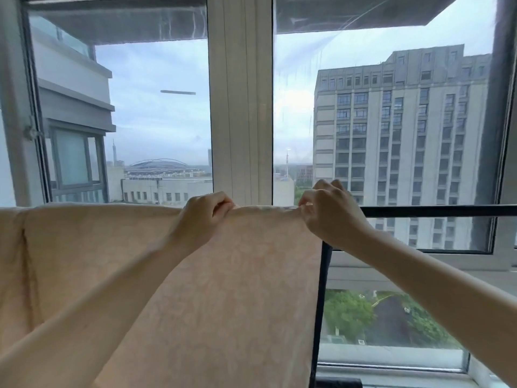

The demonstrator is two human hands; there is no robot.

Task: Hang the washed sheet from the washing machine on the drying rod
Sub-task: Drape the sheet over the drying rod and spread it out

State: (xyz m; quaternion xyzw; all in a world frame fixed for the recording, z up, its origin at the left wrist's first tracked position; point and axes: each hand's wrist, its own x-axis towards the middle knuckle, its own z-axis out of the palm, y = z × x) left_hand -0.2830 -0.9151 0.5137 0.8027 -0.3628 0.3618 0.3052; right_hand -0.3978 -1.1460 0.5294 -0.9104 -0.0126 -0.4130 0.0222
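a large window [240, 107] with a white centre frame fills the upper half of the frame; through the glass, a tall grey building [400, 141] stands at right, low roofs and a domed structure at centre left, trees and a road at lower right. a black drying rod [436, 210] runs level across the middle of the frame, bare on the right side, with a black upright post [319, 317] dropping from it toward the lower centre. the sheet [218, 289], pale peach with a faint pattern, is draped over the rod from the left edge of the frame to just left of the post and hangs down out of the bottom of the frame. the left hand [204, 212], at centre, pinches the sheet's top fold between curled fingers and thumb. the right hand [327, 211], just right of centre, has fingers curled at the sheet's right top corner on the rod; it appears to grip the cloth edge, though the fingertips are partly hidden. the two hands are near each other, apart, both at rod level. both forearms reach up from the lower corners
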